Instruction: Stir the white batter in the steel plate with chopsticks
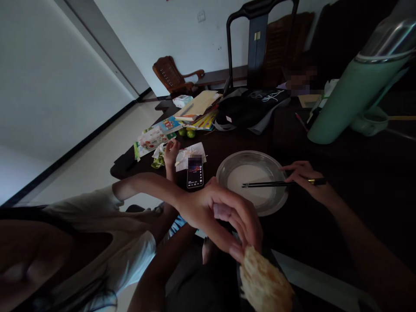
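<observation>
Chopsticks (264,184) reach over the bowl's (224,167) rim, tips inside, above the desk (286,141). My right hand (316,190) pinches them toward the rear — a slack grip could let them roll. My left hand is hidden; I can't tell its grip. Another person's hand (232,201) holds a pastry (264,279) close by — a bump could jog the bowl.

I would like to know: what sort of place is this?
It looks like a living or dining room in a home, though I cannot be certain. A dark table bears a wide bowl together with a pile of books and papers, and a wooden armchair stands near the wall.
</observation>
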{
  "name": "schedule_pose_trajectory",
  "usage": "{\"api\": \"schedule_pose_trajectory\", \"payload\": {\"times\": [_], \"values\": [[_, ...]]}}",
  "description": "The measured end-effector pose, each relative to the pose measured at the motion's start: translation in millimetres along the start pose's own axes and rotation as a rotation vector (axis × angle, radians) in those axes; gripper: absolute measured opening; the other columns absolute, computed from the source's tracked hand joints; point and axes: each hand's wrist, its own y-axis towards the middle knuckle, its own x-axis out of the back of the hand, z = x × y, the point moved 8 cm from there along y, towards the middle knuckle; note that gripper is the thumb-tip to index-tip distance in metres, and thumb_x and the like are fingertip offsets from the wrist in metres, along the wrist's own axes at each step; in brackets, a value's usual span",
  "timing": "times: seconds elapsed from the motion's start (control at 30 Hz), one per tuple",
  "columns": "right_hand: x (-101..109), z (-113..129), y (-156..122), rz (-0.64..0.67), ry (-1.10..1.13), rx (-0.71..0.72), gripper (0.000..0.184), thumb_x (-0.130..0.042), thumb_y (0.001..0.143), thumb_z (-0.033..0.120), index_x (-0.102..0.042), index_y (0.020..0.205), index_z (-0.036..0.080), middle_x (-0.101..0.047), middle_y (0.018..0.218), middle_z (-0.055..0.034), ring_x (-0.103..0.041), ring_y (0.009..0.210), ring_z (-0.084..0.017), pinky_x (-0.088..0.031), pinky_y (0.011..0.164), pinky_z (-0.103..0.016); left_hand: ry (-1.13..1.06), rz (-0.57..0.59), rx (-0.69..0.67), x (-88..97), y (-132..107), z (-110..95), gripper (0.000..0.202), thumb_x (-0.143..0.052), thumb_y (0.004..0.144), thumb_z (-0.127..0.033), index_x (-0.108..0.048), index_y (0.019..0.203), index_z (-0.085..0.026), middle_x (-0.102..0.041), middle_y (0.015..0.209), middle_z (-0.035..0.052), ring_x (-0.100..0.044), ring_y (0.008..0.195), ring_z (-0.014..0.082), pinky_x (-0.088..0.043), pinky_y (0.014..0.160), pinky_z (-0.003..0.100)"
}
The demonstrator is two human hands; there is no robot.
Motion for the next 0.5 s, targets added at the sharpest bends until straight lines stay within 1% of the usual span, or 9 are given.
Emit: {"api": "schedule_pose_trajectory", "payload": {"times": [0.03, 0.07, 0.1, 0.17, 0.23, 0.3, 0.4, 0.43, 0.5], "values": [[-0.3, 0.0, 0.4, 0.004, -0.007, 0.003, 0.038, -0.06, 0.094, 0.059, -0.081, 0.075, 0.033, -0.083, 0.114, -0.0056, -0.056, 0.117, -0.034, -0.047, 0.107, -0.058, 0.008, 0.053, 0.005, -9.9, 6.9, -6.7, 0.037, -0.093, 0.065, -0.054, -0.076, 0.075, -0.022, -0.076, 0.075, 0.0065, -0.077, 0.073, 0.0211, -0.065, 0.068, 0.027], [1.1, -0.5, 0.7, -0.004, -0.014, 0.0, 0.038, -0.061, 0.094, 0.059, -0.081, 0.075, 0.032, -0.083, 0.115, -0.0056, -0.056, 0.118, -0.034, -0.046, 0.108, -0.059, 0.028, 0.05, 0.01, -13.8, 13.7, -10.0, 0.04, -0.093, 0.064, -0.057, -0.077, 0.076, -0.022, -0.078, 0.077, 0.0077, -0.078, 0.076, 0.0214, -0.065, 0.069, 0.026], [3.5, -1.3, 0.9, -0.017, -0.019, -0.008, 0.039, -0.06, 0.094, 0.059, -0.08, 0.074, 0.032, -0.083, 0.115, -0.0059, -0.055, 0.119, -0.034, -0.045, 0.109, -0.059, 0.053, 0.006, 0.009, -12.8, 19.8, -11.5, 0.042, -0.092, 0.064, -0.06, -0.077, 0.077, -0.022, -0.079, 0.08, 0.0087, -0.078, 0.079, 0.0216, -0.065, 0.07, 0.025], [8.8, -2.3, 0.8, -0.047, -0.011, -0.028, 0.043, -0.059, 0.095, 0.058, -0.078, 0.069, 0.03, -0.083, 0.114, -0.0072, -0.055, 0.12, -0.034, -0.044, 0.111, -0.058, 0.102, -0.117, -0.017, -4.5, 27.6, -13.0, 0.043, -0.09, 0.067, -0.063, -0.078, 0.08, -0.023, -0.08, 0.083, 0.0099, -0.078, 0.083, 0.0216, -0.064, 0.072, 0.024], [9.5, -1.0, 0.3, -0.055, 0.016, -0.033, 0.047, -0.057, 0.097, 0.058, -0.076, 0.066, 0.029, -0.082, 0.115, -0.0081, -0.055, 0.121, -0.034, -0.044, 0.111, -0.058, 0.131, -0.153, -0.038, -1.3, 31.0, -13.9, 0.041, -0.087, 0.071, -0.063, -0.08, 0.084, -0.024, -0.08, 0.085, 0.0109, -0.078, 0.087, 0.0218, -0.064, 0.073, 0.024], [3.7, 2.5, 0.0, -0.029, 0.044, -0.018, 0.046, -0.057, 0.096, 0.059, -0.077, 0.066, 0.029, -0.083, 0.115, -0.0083, -0.056, 0.119, -0.034, -0.046, 0.109, -0.058, 0.139, -0.116, -0.024, -5.7, 32.1, -14.5, 0.041, -0.087, 0.072, -0.062, -0.08, 0.086, -0.024, -0.081, 0.087, 0.0113, -0.078, 0.088, 0.0225, -0.064, 0.073, 0.024], [-6.4, 6.8, 0.6, 0.028, 0.028, 0.014, 0.039, -0.061, 0.094, 0.059, -0.082, 0.074, 0.032, -0.083, 0.116, -0.0073, -0.057, 0.117, -0.035, -0.048, 0.107, -0.059, 0.139, -0.075, 0.008, -17.6, 29.9, -16.9, 0.044, -0.087, 0.069, -0.066, -0.081, 0.081, -0.025, -0.08, 0.084, 0.0107, -0.078, 0.085, 0.0229, -0.064, 0.07, 0.024], [-6.3, 6.6, 1.0, 0.027, 0.007, 0.017, 0.037, -0.062, 0.093, 0.058, -0.082, 0.076, 0.032, -0.083, 0.116, -0.0069, -0.057, 0.117, -0.035, -0.047, 0.108, -0.06, 0.139, -0.073, -0.001, -21.6, 28.6, -18.6, 0.045, -0.085, 0.07, -0.068, -0.081, 0.079, -0.025, -0.08, 0.082, 0.0105, -0.078, 0.084, 0.0229, -0.064, 0.069, 0.024], [0.7, 3.4, 1.5, -0.02, -0.032, 0.005, 0.037, -0.062, 0.094, 0.058, -0.082, 0.075, 0.033, -0.083, 0.116, -0.0065, -0.056, 0.119, -0.035, -0.045, 0.11, -0.061, 0.141, -0.081, -0.054, -27.5, 26.3, -22.5, 0.046, -0.082, 0.072, -0.071, -0.081, 0.076, -0.025, -0.079, 0.079, 0.0103, -0.079, 0.084, 0.0226, -0.063, 0.068, 0.023]]}}
